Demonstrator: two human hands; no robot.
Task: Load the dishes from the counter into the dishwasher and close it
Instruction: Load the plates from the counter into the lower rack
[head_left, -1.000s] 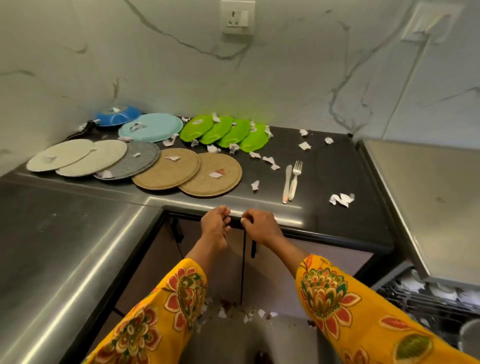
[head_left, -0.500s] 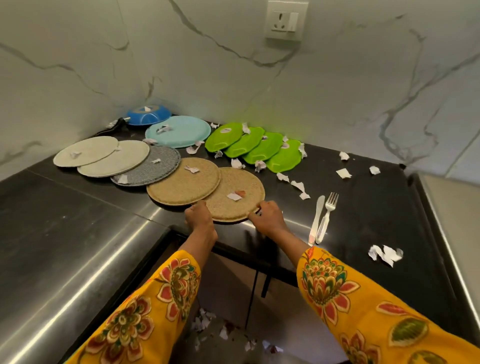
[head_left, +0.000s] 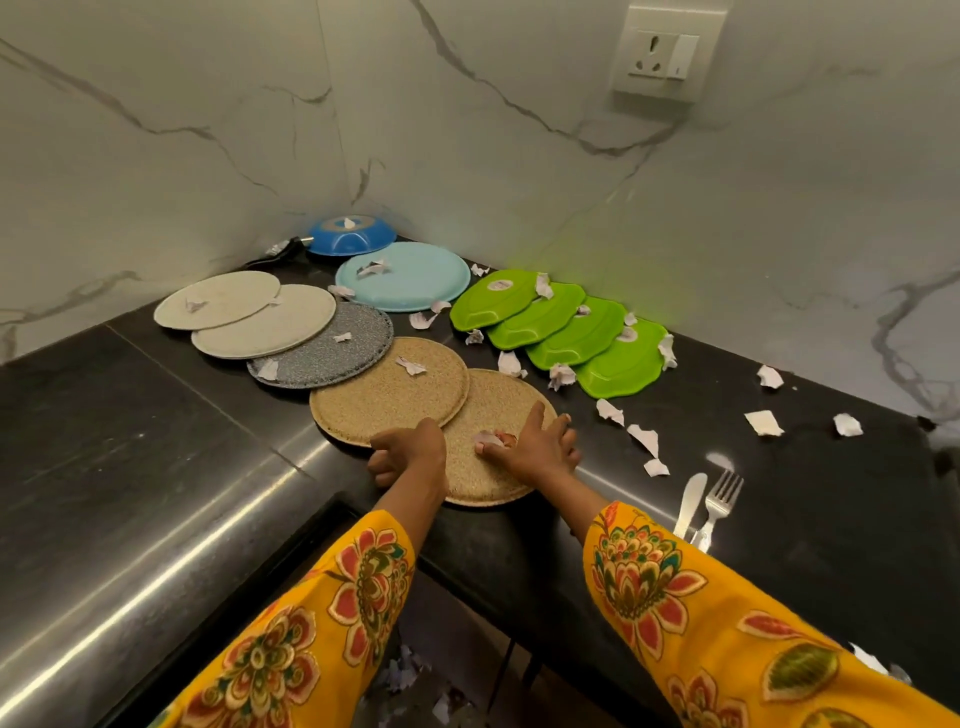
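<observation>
right now my left hand (head_left: 410, 453) grips the near left rim of the nearest tan plate (head_left: 493, 415), fingers curled round its edge, while my right hand (head_left: 540, 446) holds the same plate's right side, thumb on top beside a paper scrap (head_left: 488, 439) and fingers hooked over the rim. it's round, flat, with a grainy speckled face, lying on the glossy black tabletop (head_left: 805, 493) and tucked under a second tan plate (head_left: 389, 397). behind run a grey speckled plate (head_left: 324, 351), two cream plates (head_left: 265, 322), a smooth pale blue plate (head_left: 410, 275), a blue bowl (head_left: 350, 236) upside down, and four glossy green wavy-edged plates (head_left: 558, 325) overlapping. torn paper bits sit on most. a knife (head_left: 688, 501) and fork (head_left: 719, 501) lie just beside each other to the right.
</observation>
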